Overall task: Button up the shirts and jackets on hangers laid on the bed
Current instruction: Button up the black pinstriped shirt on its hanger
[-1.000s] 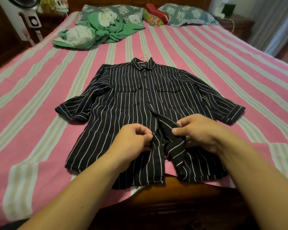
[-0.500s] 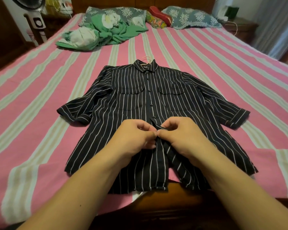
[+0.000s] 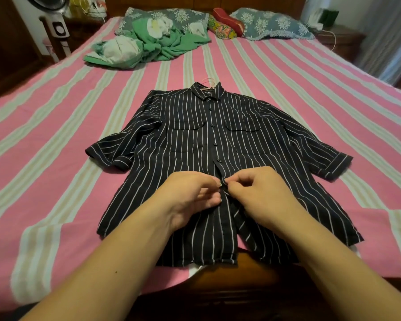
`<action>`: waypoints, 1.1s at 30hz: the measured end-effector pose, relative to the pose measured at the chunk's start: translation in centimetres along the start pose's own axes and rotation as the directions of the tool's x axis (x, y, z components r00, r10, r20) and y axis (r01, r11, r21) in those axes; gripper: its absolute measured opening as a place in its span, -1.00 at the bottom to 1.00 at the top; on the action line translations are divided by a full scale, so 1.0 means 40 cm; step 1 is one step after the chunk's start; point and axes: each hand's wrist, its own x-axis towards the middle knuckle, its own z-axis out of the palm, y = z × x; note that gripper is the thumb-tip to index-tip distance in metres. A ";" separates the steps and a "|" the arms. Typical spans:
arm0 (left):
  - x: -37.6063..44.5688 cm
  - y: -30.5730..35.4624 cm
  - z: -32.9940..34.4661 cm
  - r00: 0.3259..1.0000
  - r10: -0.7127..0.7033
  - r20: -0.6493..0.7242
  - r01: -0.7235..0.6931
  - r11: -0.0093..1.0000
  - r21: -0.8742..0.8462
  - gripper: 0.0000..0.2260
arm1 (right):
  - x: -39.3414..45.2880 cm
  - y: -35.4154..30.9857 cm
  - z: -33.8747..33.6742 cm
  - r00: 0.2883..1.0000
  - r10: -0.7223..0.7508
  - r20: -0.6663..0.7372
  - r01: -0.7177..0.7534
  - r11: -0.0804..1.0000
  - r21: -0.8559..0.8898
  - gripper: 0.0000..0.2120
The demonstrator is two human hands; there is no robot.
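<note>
At the far left a standing fan [image 3: 56,26] rises beside the bed [image 3: 44,126], whose pink cover with pale stripes fills most of the view; a crumpled green and white cloth [image 3: 144,47] lies near the head end, just in front of a grey patterned pillow [image 3: 171,18]. The dark striped shirt [image 3: 183,144] lies flat and face up in the middle of the cover, its collar pointing away, a pink hanger hook [image 3: 209,81] showing just beyond the collar. Its upper buttons are fastened down the front, while the two lower edges part near the hem at the bed's foot. The left hand [image 3: 190,198] rests on the shirt with curled fingers pinching the front edge — its fingertips meet those of the right hand [image 3: 257,193], which pinches the opposite edge at the same spot, the two hands close together. Farther right a red patterned cushion [image 3: 227,25] and a second grey pillow [image 3: 271,25] lie at the head end, with a wooden nightstand [image 3: 340,40] beyond
</note>
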 end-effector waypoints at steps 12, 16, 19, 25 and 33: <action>0.012 -0.007 -0.004 1.000 0.022 0.003 -0.022 1.000 0.012 -0.83 | -0.026 0.003 0.017 0.986 -0.150 0.071 0.163 0.954 -0.251 -0.61; 0.021 -0.030 -0.003 0.994 0.105 0.025 -0.107 0.989 0.106 -0.88 | -0.049 -0.004 0.033 0.976 -0.173 0.132 0.210 0.908 -0.363 -0.65; 0.032 -0.052 -0.004 0.986 0.168 -0.016 -0.166 0.981 0.098 -0.88 | -0.039 -0.009 0.023 0.980 -0.083 0.182 0.128 0.959 -0.251 -0.70; 0.029 -0.071 -0.021 0.975 0.210 -0.074 -0.213 0.977 -0.029 -0.90 | 0.031 0.043 0.046 0.997 0.004 0.076 -0.013 0.992 0.123 -0.81; 0.047 -0.078 -0.042 0.959 0.269 -0.091 -0.267 0.963 0.034 -0.94 | 0.017 0.068 0.097 0.988 -0.108 -0.108 0.128 0.973 0.193 -0.87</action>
